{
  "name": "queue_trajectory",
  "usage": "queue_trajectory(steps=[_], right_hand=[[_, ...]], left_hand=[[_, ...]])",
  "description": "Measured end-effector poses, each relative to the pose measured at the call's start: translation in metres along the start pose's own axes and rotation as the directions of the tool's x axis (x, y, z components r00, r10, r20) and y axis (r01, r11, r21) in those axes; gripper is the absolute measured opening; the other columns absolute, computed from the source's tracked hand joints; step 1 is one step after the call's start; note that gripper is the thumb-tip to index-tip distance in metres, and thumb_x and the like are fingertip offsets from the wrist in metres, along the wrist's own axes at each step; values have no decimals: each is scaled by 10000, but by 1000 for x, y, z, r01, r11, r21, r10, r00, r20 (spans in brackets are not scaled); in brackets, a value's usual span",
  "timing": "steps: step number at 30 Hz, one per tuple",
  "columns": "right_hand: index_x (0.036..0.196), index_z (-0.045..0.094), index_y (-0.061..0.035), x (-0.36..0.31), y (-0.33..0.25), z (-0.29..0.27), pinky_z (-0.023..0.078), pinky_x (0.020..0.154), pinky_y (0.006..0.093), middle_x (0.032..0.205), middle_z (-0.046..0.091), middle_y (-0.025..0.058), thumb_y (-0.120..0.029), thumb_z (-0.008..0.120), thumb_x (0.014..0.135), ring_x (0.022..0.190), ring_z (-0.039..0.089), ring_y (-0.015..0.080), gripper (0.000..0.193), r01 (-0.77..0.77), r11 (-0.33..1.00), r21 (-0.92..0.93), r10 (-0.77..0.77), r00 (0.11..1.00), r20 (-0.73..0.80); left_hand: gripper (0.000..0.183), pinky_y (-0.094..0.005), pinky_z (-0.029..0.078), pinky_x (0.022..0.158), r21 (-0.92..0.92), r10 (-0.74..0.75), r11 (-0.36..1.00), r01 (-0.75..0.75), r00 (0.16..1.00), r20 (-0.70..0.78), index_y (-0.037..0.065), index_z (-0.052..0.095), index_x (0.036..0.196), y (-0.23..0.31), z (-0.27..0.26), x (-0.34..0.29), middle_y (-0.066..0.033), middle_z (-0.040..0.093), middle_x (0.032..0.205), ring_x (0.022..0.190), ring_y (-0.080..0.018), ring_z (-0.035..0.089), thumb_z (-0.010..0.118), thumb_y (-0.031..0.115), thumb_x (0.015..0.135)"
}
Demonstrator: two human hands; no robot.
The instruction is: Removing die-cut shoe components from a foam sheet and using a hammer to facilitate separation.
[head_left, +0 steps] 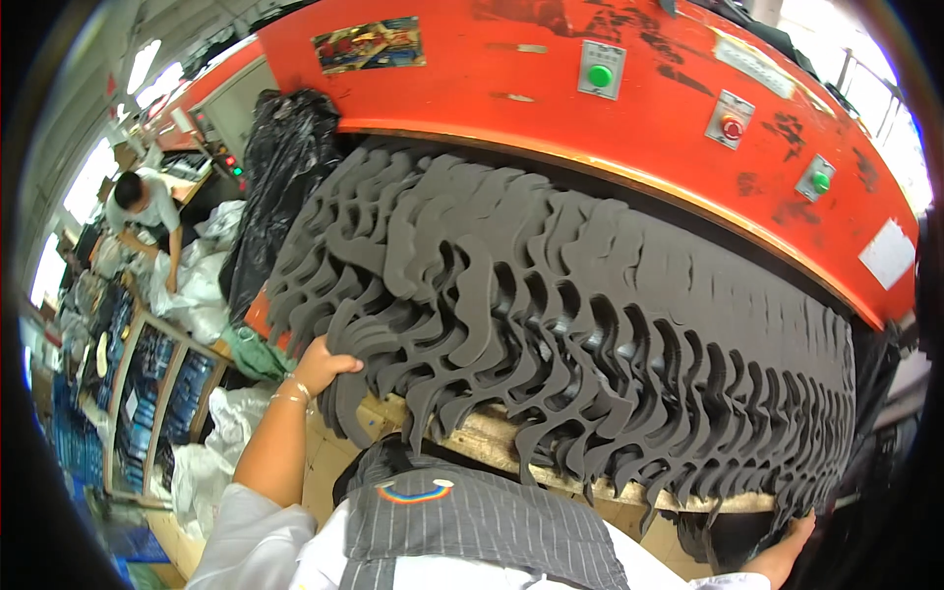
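Note:
A thick stack of dark grey foam sheets [678,265], cut through with rows of wavy, curved holes, lies across the machine bed in front of me. Loose curved foam pieces and strips droop over its near edge. At the stack's near left corner, my left hand [317,368] is closed on the hanging foam strips [346,398], thumb on the near side and the other fingers partly hidden. Far to the right, my right hand [798,536] grips the low right corner of the foam; most of its fingers are out of sight.
A red machine body [472,69] with a green button [600,76] and a red button [731,127] rises behind the foam. A wooden board [482,433] shows under the near edge. Black plastic [285,177] hangs left; beyond it, a person [147,216] works among white bags.

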State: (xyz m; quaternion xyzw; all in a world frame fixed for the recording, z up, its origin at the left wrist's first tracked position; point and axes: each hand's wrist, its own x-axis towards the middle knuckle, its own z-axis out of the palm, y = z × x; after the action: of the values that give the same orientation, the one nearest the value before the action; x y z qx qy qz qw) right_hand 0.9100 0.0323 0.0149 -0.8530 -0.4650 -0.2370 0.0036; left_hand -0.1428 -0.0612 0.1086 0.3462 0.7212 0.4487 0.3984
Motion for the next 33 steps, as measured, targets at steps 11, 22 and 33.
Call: queue_trajectory(steps=[11, 22, 33], right_hand=[[1128, 558, 24, 17, -84, -62, 501, 820, 385, 978, 632, 156, -131, 640, 805, 878, 604, 300, 367, 181, 931, 317, -240, 957, 160], [1116, 584, 28, -120, -123, -236, 481, 768, 336, 955, 631, 106, -88, 619, 837, 839, 581, 235, 304, 116, 879, 462, -280, 911, 304], [1104, 610, 33, -327, -301, -512, 461, 717, 287, 932, 631, 55, -46, 598, 870, 801, 558, 169, 248, -100, 867, 488, -124, 906, 406]], left_hand=[[385, -299, 483, 812, -80, 57, 995, -57, 998, -14, -13, 629, 1047, -33, 3, -15, -46, 674, 941, 853, -144, 610, 739, 118, 703], [493, -299, 465, 885, -22, -65, 997, 75, 948, 310, -39, 612, 1123, -24, -57, 10, -79, 672, 1027, 949, -160, 608, 772, 136, 691], [645, -329, 450, 937, -226, 213, 963, -148, 930, 298, 2, 565, 1230, 9, -250, 108, -98, 646, 1139, 1046, -201, 608, 798, 158, 649]])
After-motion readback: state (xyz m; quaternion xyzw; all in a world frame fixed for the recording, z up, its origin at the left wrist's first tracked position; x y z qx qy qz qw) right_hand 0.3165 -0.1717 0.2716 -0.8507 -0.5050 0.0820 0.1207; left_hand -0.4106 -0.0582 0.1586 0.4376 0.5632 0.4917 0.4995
